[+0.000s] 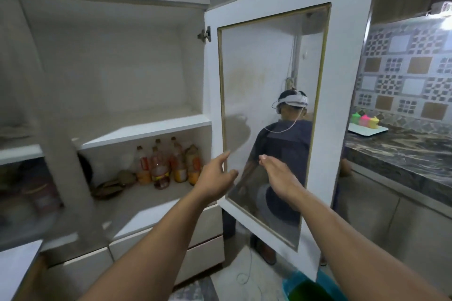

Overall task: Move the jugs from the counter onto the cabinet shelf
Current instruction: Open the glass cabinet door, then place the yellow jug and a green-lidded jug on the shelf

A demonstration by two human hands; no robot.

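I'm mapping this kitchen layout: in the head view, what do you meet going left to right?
Bottles on the lower cabinet shelf → left hand → right hand → open cabinet door → jugs on the counter.

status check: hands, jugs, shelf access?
Left hand and right hand open, empty, raised by the open cabinet door. Three jugs on counter tray. Upper shelf bare.

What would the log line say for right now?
door: open | left hand: empty, at door edge | right hand: empty | jugs: on counter tray | upper shelf: bare
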